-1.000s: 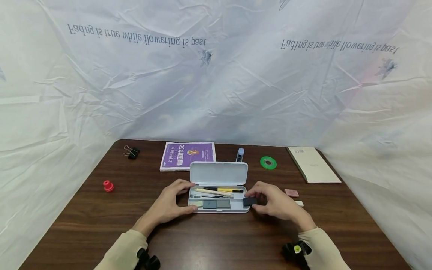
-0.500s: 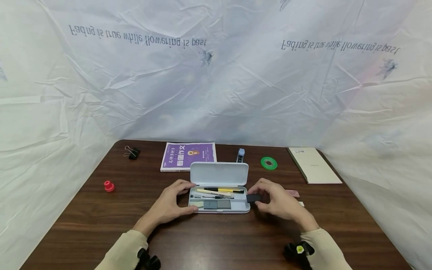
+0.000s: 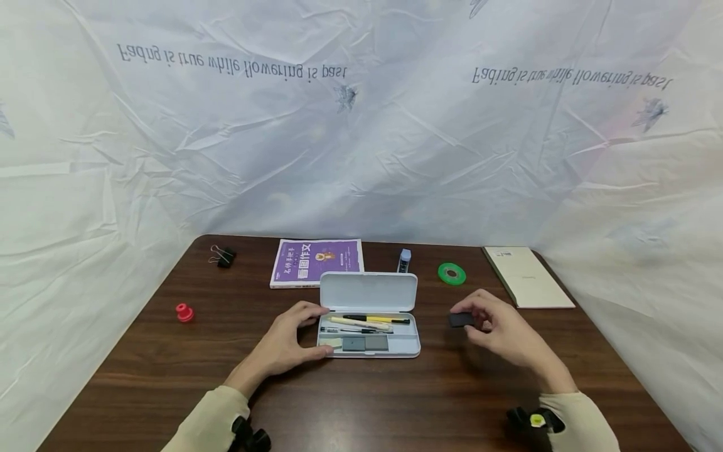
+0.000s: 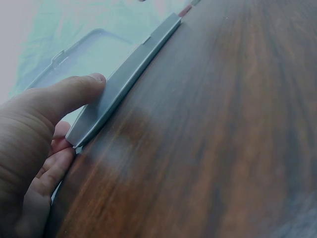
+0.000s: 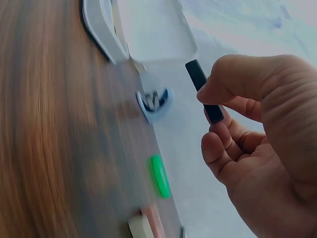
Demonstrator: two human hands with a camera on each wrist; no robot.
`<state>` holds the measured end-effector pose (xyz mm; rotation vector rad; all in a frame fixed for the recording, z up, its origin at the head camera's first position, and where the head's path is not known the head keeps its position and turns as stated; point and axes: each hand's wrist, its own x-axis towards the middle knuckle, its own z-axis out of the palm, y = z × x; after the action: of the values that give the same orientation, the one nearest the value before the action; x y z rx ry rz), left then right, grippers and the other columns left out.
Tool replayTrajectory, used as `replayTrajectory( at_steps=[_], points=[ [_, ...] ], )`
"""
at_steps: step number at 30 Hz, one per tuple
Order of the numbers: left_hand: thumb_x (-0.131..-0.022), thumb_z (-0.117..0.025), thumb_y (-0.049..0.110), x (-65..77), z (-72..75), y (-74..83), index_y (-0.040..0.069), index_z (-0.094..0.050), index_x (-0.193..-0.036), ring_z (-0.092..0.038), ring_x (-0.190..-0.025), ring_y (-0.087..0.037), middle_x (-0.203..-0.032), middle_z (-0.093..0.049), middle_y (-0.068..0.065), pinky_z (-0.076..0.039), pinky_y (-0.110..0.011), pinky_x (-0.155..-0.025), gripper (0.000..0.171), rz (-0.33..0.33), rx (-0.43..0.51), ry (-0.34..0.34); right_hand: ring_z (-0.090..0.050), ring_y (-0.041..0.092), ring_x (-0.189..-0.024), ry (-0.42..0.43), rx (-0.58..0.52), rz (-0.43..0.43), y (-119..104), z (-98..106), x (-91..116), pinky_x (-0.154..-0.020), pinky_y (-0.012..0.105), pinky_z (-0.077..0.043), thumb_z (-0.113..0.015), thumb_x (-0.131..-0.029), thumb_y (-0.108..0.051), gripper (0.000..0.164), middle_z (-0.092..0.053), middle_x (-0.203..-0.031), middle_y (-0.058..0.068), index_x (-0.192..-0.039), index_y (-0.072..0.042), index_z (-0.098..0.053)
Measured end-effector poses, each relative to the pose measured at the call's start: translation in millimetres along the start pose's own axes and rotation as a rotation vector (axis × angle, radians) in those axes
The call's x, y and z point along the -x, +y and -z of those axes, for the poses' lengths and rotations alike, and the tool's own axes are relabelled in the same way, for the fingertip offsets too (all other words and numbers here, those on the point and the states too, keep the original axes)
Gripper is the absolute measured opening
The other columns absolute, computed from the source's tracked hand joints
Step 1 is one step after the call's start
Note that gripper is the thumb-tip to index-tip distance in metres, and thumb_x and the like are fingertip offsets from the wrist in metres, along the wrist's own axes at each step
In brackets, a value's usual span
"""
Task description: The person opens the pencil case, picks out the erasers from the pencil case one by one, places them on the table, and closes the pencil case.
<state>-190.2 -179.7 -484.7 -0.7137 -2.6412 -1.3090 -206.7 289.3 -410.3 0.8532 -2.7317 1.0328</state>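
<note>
An open white pencil case (image 3: 404, 346) stands at the table's middle, its lid raised at the back. My left hand (image 3: 282, 342) holds its left end, thumb (image 4: 81, 91) on the front edge and fingers around the end. Several pens (image 3: 361, 322) lie in the rear compartment. The front compartment holds two grey blocks (image 3: 376, 343) and a pale piece (image 3: 330, 342) beside the thumb. Right of the case, my right hand (image 3: 508, 333) pinches a black eraser (image 3: 460, 320) between thumb and fingers, raised above the table in the right wrist view.
Behind the case lie a purple book (image 3: 316, 260), a blue-capped bottle (image 3: 404, 258) and a green ring (image 3: 452, 274). A cream notebook (image 3: 528, 276) is at back right. Leftward are a black binder clip (image 3: 226, 257) and a red knob-shaped piece (image 3: 184, 312). White and pink blocks (image 5: 152, 223) sit near the right hand.
The right hand has lifted the black eraser from the case's right end and carried it rightward, away from the case. The left hand has stayed on the case.
</note>
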Motion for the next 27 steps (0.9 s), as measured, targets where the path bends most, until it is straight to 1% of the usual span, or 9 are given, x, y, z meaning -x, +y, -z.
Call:
replayTrajectory(
  at_steps=[5,9,12,15,19,27],
  points=[
    [-0.087,-0.097,0.047,0.0,0.4,1.7,0.014,-0.070,-0.148,-0.067,-0.135,-0.023,-0.141,-0.065,0.002,-0.057,-0.045,-0.118,0.074,0.003,-0.002,0.002,-0.055,0.016,-0.085,0.031,0.009,-0.006,10.9,16.5,21.0,-0.063,0.026,-0.049,-0.083,-0.094,0.008,0.045,-0.063,-0.111,-0.003,-0.125,-0.024,-0.075],
    [-0.087,-0.097,0.046,0.4,0.6,2.9,0.013,-0.070,-0.148,-0.067,-0.135,-0.023,-0.141,-0.065,0.001,-0.057,-0.045,-0.118,0.074,0.006,-0.003,0.000,-0.057,0.014,-0.088,0.045,0.025,-0.031,21.4,24.3,39.3,-0.066,0.027,-0.050,-0.084,-0.094,0.006,0.043,-0.071,-0.118,-0.001,-0.126,-0.022,-0.076],
    [-0.087,-0.098,0.046,0.2,0.3,3.5,0.013,-0.070,-0.148,-0.067,-0.135,-0.023,-0.141,-0.066,0.001,-0.057,-0.045,-0.118,0.074,0.009,-0.004,-0.001,-0.059,0.009,-0.091,0.059,0.044,-0.059,29.6,27.5,52.5,-0.070,0.025,-0.052,-0.085,-0.094,0.005,0.042,-0.074,-0.123,0.000,-0.125,-0.021,-0.076],
    [-0.087,-0.097,0.047,0.7,0.2,3.3,0.014,-0.070,-0.148,-0.067,-0.135,-0.022,-0.141,-0.065,0.002,-0.057,-0.045,-0.118,0.074,0.010,-0.006,-0.001,-0.059,0.007,-0.090,0.073,0.061,-0.086,37.1,27.0,64.0,-0.069,0.024,-0.051,-0.086,-0.092,0.006,0.044,-0.071,-0.118,-0.001,-0.124,-0.021,-0.075],
    [-0.087,-0.097,0.047,0.9,0.1,3.1,0.014,-0.070,-0.148,-0.067,-0.134,-0.023,-0.141,-0.066,0.001,-0.057,-0.045,-0.118,0.074,0.009,-0.009,-0.001,-0.057,0.010,-0.085,0.080,0.075,-0.093,44.2,24.0,76.7,-0.066,0.024,-0.049,-0.086,-0.089,0.007,0.047,-0.065,-0.111,-0.003,-0.124,-0.022,-0.075],
    [-0.087,-0.098,0.046,0.4,0.7,4.5,0.013,-0.070,-0.148,-0.067,-0.134,-0.023,-0.141,-0.066,0.001,-0.057,-0.046,-0.118,0.074,0.017,-0.010,-0.003,-0.058,0.011,-0.087,0.059,0.027,-0.093,50.0,16.7,94.0,-0.064,0.026,-0.049,-0.086,-0.090,0.007,0.045,-0.069,-0.114,-0.001,-0.125,-0.020,-0.075]
  ],
)
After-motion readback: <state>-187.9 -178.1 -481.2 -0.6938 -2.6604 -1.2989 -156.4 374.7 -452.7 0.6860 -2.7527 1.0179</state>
